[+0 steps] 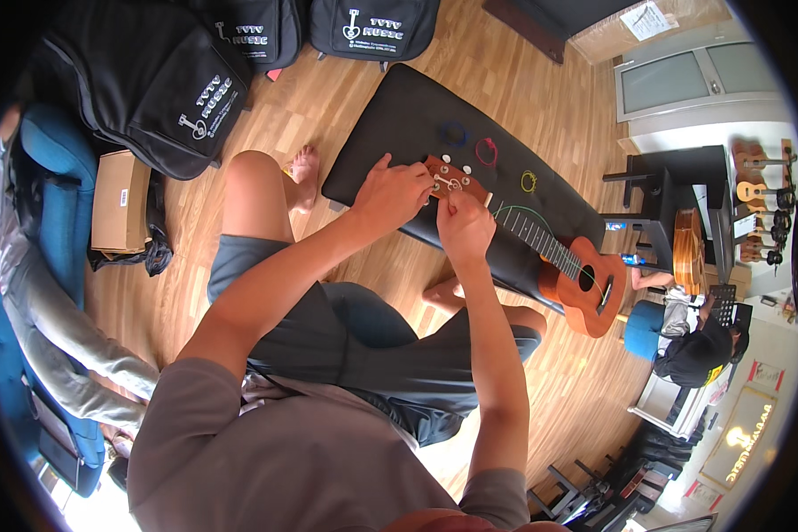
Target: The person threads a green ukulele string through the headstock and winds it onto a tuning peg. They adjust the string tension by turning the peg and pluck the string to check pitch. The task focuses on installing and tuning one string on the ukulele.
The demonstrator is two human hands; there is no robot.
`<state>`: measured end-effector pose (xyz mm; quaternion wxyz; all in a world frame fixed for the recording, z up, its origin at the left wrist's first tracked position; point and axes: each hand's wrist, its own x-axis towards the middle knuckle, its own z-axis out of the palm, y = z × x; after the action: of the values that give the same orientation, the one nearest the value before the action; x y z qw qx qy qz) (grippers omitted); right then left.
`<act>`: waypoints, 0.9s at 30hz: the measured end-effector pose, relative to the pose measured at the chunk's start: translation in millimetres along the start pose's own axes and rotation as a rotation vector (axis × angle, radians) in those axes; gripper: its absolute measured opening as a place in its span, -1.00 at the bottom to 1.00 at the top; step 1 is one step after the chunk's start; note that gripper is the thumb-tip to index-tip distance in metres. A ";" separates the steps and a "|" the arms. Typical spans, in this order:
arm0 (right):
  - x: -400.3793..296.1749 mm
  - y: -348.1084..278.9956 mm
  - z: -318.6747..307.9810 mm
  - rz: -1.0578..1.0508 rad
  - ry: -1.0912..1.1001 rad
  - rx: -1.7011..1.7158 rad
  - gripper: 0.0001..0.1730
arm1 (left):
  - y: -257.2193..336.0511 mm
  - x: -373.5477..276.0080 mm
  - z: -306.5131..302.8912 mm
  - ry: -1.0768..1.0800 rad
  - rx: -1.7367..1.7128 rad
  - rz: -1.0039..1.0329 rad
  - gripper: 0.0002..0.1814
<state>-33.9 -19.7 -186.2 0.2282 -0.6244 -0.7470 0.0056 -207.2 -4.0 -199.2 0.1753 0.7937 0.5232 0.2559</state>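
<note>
A brown wooden ukulele rests on a black padded bench, its headstock towards me. My left hand grips the near edge of the headstock, by the tuning pegs; the fingertips partly hide it. Just to its right, my right hand has its fingers closed at the headstock's lower edge. A loose green string arcs over the fretboard from the bridge towards this hand, which seems to pinch it; the end is hidden. White tuner buttons stick out along the far side.
Blue, pink and yellow string coils lie on the bench. Black instrument bags stand at upper left, near a cardboard box. One person is at left; another sits at far right.
</note>
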 end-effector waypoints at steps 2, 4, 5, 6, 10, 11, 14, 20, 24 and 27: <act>-2.2 1.8 0.5 -0.015 0.006 -0.013 -0.68 | 1.0 -0.5 -0.6 0.001 -0.028 -0.014 -0.86; -0.9 0.6 -2.7 -0.006 -0.005 -0.016 -0.69 | 1.8 -0.1 -0.4 0.020 -0.072 -0.031 -0.85; 0.0 0.7 -2.5 0.005 -0.006 -0.018 -0.68 | 2.3 0.6 0.0 0.032 -0.079 -0.037 -0.85; 1.2 0.7 -1.8 0.016 -0.007 -0.019 -0.67 | 2.9 1.3 -0.1 0.044 -0.086 -0.044 -0.85; 3.4 -1.7 -5.6 0.028 -0.014 -0.010 -0.64 | 6.2 4.4 1.0 0.065 -0.053 -0.052 -0.82; 3.7 -1.6 -5.1 0.039 -0.008 0.021 -0.61 | 6.2 4.0 2.5 0.084 -0.043 -0.035 -0.81; 6.6 -1.1 -5.7 0.082 -0.019 0.071 -0.55 | 5.6 4.5 5.9 0.101 -0.011 0.011 -0.79; 18.2 -5.7 -15.7 0.171 -0.158 0.019 -0.60 | -1.0 6.5 1.2 0.021 0.022 0.046 -0.85; 25.5 -10.5 -20.8 0.217 -0.224 -0.009 -0.67 | 0.5 8.1 6.4 0.053 0.083 0.050 -0.90; 29.1 -12.2 -23.1 0.276 -0.250 -0.001 -0.66 | -0.9 7.2 10.6 0.037 0.123 0.054 -0.91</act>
<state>-40.6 -1.5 -152.2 0.1304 -0.7155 -0.6768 0.1141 -199.4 2.8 -206.6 0.1096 0.8119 0.5195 0.2426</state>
